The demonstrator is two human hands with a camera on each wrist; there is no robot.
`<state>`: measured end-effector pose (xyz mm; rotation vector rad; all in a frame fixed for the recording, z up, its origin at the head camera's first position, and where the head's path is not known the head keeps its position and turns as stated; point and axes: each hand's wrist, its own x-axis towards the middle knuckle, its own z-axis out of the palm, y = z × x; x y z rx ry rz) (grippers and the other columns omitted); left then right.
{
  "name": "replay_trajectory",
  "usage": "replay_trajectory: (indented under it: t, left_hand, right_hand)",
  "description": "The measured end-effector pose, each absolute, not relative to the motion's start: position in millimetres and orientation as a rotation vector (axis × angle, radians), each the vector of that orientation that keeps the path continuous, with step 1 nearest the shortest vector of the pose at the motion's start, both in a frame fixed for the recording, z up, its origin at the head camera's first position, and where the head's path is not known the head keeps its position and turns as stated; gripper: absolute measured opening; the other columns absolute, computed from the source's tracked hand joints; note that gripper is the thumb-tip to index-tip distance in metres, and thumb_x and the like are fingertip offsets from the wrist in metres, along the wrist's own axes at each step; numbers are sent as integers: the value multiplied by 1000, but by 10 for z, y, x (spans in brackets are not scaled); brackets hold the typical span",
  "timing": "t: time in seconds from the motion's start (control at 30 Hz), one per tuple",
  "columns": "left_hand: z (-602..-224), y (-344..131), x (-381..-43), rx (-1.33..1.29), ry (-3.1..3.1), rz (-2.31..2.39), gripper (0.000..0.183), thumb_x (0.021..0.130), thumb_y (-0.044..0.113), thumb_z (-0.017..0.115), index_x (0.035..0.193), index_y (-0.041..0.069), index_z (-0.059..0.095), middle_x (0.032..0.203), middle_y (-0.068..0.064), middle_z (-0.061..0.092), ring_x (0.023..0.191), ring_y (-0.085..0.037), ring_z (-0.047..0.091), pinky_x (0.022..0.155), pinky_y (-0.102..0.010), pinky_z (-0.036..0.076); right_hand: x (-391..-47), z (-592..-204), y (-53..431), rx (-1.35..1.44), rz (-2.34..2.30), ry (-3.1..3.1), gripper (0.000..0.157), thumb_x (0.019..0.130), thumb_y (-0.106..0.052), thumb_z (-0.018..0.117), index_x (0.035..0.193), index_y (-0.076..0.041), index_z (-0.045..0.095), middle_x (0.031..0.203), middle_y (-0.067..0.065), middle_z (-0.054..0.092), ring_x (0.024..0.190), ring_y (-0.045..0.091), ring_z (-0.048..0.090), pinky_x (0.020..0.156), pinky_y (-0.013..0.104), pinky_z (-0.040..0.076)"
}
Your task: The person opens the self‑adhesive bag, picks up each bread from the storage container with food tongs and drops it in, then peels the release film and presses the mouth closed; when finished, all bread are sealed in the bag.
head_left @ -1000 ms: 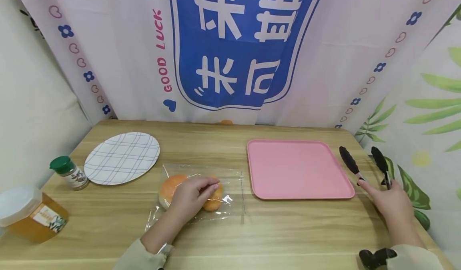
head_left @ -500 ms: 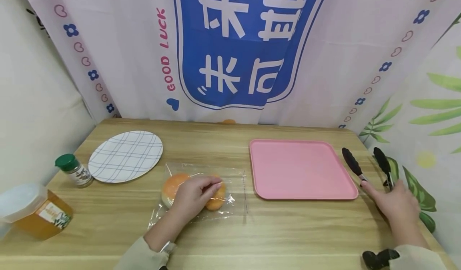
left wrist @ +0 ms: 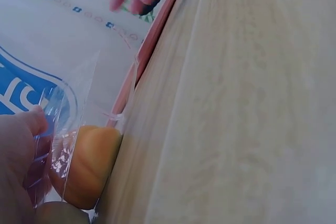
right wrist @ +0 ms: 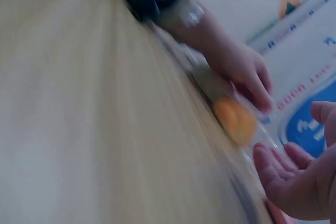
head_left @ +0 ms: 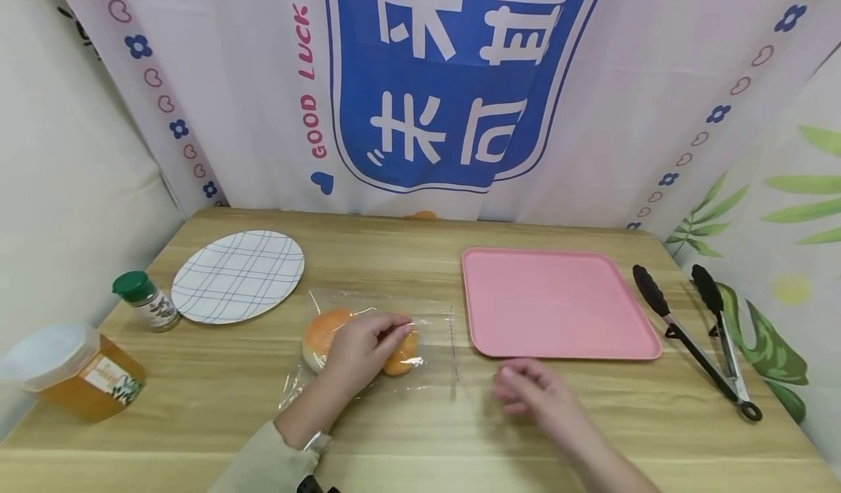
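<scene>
A clear plastic bag point(head_left: 435, 332) with bread rolls in it lies mid-table. At its left end is a round bun point(head_left: 323, 331); further right shows a smaller orange-brown roll point(head_left: 404, 354), seen also as a roll point(left wrist: 92, 163) in the left wrist view. My left hand point(head_left: 360, 353) lies over the bag and pinches its film between thumb and fingers. Just right of the bag, below the pink tray point(head_left: 558, 303), my right hand point(head_left: 537, 399) is in the air with loose, slightly bent fingers, holding nothing. Black-tipped tongs point(head_left: 650, 290) lie spread on the table at the right.
A white checked plate point(head_left: 239, 277) lies at the back left. Beside it stands a green-capped spice shaker point(head_left: 147, 302). A honey-coloured jar point(head_left: 98, 376) with a pale lid is at the left edge. A printed curtain point(head_left: 263, 113) hangs behind the table.
My right hand has let go of the tongs and moved left to beside the bag. The tongs now lie by themselves. My left hand keeps its place on the bag; the view has shifted slightly.
</scene>
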<state>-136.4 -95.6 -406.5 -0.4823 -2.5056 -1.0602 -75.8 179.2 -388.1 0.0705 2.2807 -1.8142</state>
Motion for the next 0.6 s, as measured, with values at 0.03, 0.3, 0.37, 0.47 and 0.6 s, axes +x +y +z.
replay_trajectory:
  t: [0.03,0.3,0.37,0.47,0.6]
  left_hand:
    - [-4063,-948,-1366,-474,-2507,-1063,8,87,21,75,92,15,77,86,3,76,74,-6,64,63,-22,54]
    - [-4023,-879,-1342,-361,-2537,-1061,13,89,22,72,97,13,77,90,0,77,79,-11,69,68,-30,57]
    - [-4021,-859,-1331,-334,-2543,-1056,13,89,22,72,97,13,76,92,-1,77,79,-12,68,68,-31,57]
    - [-4026,-832,-1312,-302,-2550,-1045,14,89,22,72,99,13,76,94,-1,77,79,-11,68,68,-32,57]
    - [-4010,-799,-1282,-275,-2564,-1047,17,91,25,70,102,13,76,97,-3,77,83,-15,71,71,-35,58]
  right_hand:
    - [-706,-3913,1679,61,-1861,2142,47,98,-24,58,129,10,49,116,17,66,96,15,68,82,28,60]
    - [-654,-4122,1088,47,-1960,1811,69,98,-31,59,143,14,31,129,25,59,105,21,68,89,35,60]
    - [-704,-4148,985,92,-2023,1815,69,97,-30,61,142,13,31,124,24,61,102,19,69,87,33,61]
    - [-782,-4173,861,173,-2099,1809,64,96,-26,63,140,10,33,116,20,66,94,16,70,83,30,61]
    - [-872,-4179,753,251,-2166,1803,55,96,-18,62,137,9,37,108,14,67,87,12,70,80,26,61]
